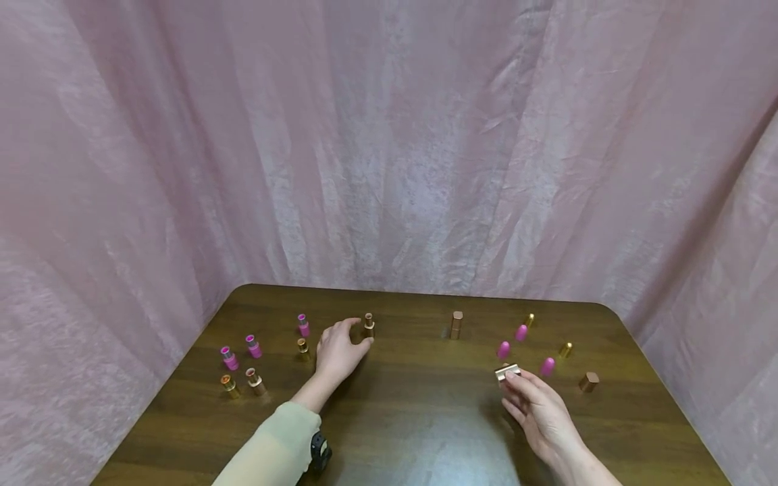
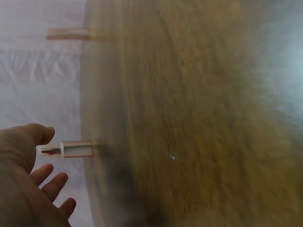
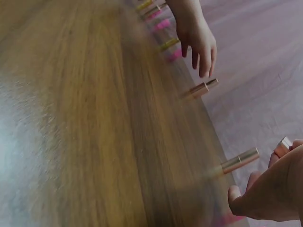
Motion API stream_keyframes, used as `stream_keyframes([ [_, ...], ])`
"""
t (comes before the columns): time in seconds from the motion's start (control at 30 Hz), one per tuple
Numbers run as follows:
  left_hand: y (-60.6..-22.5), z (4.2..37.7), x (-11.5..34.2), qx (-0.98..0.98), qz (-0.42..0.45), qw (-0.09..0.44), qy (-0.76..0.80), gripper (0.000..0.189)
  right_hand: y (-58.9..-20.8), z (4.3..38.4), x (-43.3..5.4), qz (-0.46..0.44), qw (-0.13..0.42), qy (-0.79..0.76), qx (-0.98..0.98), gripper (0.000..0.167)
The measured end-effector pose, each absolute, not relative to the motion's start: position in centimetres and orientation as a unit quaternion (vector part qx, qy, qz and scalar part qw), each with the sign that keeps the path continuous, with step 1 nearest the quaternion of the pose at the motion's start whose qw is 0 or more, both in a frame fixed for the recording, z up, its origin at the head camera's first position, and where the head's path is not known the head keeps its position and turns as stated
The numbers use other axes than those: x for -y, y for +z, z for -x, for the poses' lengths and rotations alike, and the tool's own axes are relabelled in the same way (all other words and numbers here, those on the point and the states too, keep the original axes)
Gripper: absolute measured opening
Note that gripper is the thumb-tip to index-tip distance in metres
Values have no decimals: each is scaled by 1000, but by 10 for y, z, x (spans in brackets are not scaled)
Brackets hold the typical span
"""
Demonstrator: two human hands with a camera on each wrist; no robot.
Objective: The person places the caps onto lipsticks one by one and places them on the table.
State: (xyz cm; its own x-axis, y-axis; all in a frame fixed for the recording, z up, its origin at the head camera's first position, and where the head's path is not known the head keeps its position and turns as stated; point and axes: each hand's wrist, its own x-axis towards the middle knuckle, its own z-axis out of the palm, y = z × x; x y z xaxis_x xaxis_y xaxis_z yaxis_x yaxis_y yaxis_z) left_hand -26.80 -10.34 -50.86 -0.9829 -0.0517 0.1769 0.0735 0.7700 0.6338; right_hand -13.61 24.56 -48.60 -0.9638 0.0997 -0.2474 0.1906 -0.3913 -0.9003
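An uncapped rose-gold lipstick tube (image 1: pixel 369 327) stands upright near the back of the table. Beside it is my left hand (image 1: pixel 342 349), thumb and fingers spread. In the left wrist view the tube (image 2: pixel 78 149) shows just past the thumb, and the right wrist view has a small gap between it and the fingertips. My right hand (image 1: pixel 543 418) pinches a rose-gold lipstick cap (image 1: pixel 507 372) between thumb and fingers, above the table's right half. Between the hands, farther back, a capped rose-gold lipstick (image 1: pixel 456 325) stands upright.
On the left stand several uncapped tubes, among them a pink one (image 1: pixel 229 358), a gold one (image 1: pixel 229 387) and a rose-gold one (image 1: pixel 255 381). Loose pink caps (image 1: pixel 548 366), gold caps (image 1: pixel 566 350) and a rose-gold cap (image 1: pixel 589 382) are at right. Pink curtains (image 1: pixel 395 169) hang behind the wooden table (image 1: pixel 413 418).
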Motion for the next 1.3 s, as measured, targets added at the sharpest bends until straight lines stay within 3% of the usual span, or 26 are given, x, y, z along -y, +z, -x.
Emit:
stream_keyframes([
  [0.4, -529, 289, 93, 950, -55, 95, -294, 43, -496, 143, -232, -160, 40, -820, -548, 11],
  [0.8, -532, 293, 88, 953, -61, 113, -275, 33, -498, 149, -226, -159, 38, -820, -548, 10],
  [1.3, -511, 280, 89, 951, 52, 132, -274, 24, -495, 160, -221, -153, 39, -826, -540, 9],
])
